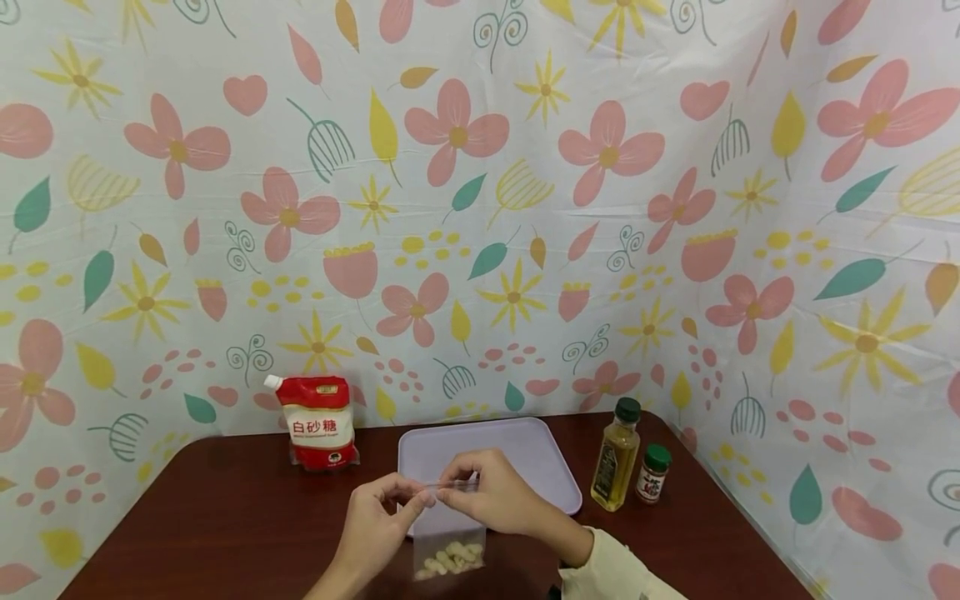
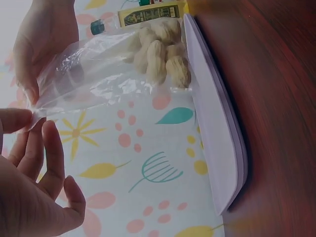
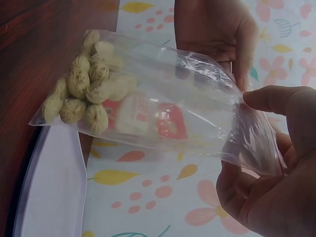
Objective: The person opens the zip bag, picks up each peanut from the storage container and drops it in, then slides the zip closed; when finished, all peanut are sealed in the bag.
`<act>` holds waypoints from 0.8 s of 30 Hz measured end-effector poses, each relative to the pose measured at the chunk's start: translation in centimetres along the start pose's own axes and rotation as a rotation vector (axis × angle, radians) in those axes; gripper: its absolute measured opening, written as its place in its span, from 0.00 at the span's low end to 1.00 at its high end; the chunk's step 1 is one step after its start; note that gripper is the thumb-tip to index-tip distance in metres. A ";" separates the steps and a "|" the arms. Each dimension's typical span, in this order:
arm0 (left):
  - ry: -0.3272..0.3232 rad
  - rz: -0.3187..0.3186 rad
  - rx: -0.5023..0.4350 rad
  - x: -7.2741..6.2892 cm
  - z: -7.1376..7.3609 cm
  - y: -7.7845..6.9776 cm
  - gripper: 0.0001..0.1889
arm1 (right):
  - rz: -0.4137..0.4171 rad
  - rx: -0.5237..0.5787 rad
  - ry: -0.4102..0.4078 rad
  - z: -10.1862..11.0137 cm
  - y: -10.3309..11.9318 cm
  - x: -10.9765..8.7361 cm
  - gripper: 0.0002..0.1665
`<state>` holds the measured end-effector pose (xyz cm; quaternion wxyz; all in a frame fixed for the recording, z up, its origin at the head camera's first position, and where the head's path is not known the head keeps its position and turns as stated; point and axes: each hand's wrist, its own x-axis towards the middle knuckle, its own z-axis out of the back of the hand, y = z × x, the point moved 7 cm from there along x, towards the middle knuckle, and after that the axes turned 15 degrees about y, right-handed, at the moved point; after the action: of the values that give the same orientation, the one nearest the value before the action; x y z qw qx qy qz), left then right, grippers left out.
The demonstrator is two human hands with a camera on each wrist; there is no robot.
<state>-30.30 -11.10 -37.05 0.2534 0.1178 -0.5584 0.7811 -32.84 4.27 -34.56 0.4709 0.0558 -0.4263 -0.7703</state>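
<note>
A clear plastic bag (image 1: pixel 450 543) hangs upright between both hands, with several unshelled peanuts (image 3: pixel 94 81) gathered at its bottom. At its upper left corner my left hand (image 1: pixel 378 517) pinches the plastic between thumb and fingertips. My right hand (image 1: pixel 491 496) pinches the top edge on the other side, its thumb and fingers close to the left ones. In the right wrist view the right fingers (image 3: pixel 269 98) hold the mouth end, where a thin red line shows along the edge. The bag overlaps the front of a pale purple tray (image 1: pixel 517 442) in the head view.
A red and white bag of white sugar (image 1: pixel 321 429) with a spout stands at the back left. Right of the tray are a bottle of yellow oil (image 1: pixel 617 458) and a small green-capped jar (image 1: pixel 652 477). Flower-patterned sheeting (image 1: pixel 480 250) hangs behind the dark wooden table (image 1: pixel 247 508).
</note>
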 end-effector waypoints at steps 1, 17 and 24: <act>0.006 0.002 0.005 0.0 -0.1 0.0 0.07 | -0.001 0.000 0.000 0.0 0.0 0.0 0.04; -0.028 -0.124 0.114 0.0 -0.4 -0.9 0.11 | 0.055 -0.062 0.034 -0.4 0.5 0.1 0.05; -0.073 -0.122 0.140 -0.2 -0.2 -1.5 0.12 | -0.007 -0.188 0.004 -0.2 0.7 -0.4 0.04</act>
<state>-29.31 -10.61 -36.05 0.2710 0.1972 -0.5034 0.7964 -32.07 4.38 -34.32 0.4722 0.0142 -0.3512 -0.8084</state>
